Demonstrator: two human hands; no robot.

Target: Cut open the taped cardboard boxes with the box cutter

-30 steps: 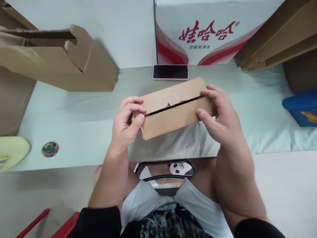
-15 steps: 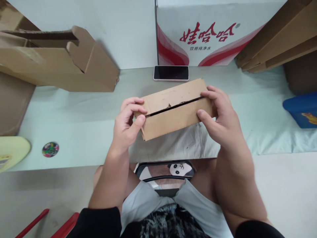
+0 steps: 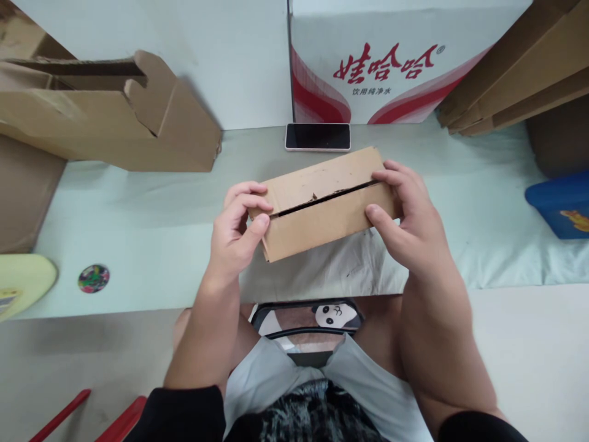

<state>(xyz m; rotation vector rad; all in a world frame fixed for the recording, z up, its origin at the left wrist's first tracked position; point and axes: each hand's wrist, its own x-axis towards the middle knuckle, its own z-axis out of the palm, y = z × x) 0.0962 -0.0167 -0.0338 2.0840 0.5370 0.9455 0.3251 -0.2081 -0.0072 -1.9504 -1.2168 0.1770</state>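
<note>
A small brown cardboard box (image 3: 322,224) is gripped between my two hands, tilted with its right end higher in view. Along its length runs a narrow dark gap between two flaps, with a torn bit at the gap's edge. My left hand (image 3: 237,227) grips the left end, thumb on the near flap and fingers on the far one. At the right end my right hand (image 3: 409,215) holds on, its thumb on the near flap and its other fingers round the far corner. What lies inside the box cannot be seen.
Behind the box, a phone (image 3: 317,137) lies against a white and red carton (image 3: 391,67). Cardboard boxes stand at the left (image 3: 175,141) and right (image 3: 515,67). A blue container (image 3: 559,205), a round colourful disc (image 3: 94,278) and a pale yellow object (image 3: 25,282) are on the cloth-covered table (image 3: 151,227).
</note>
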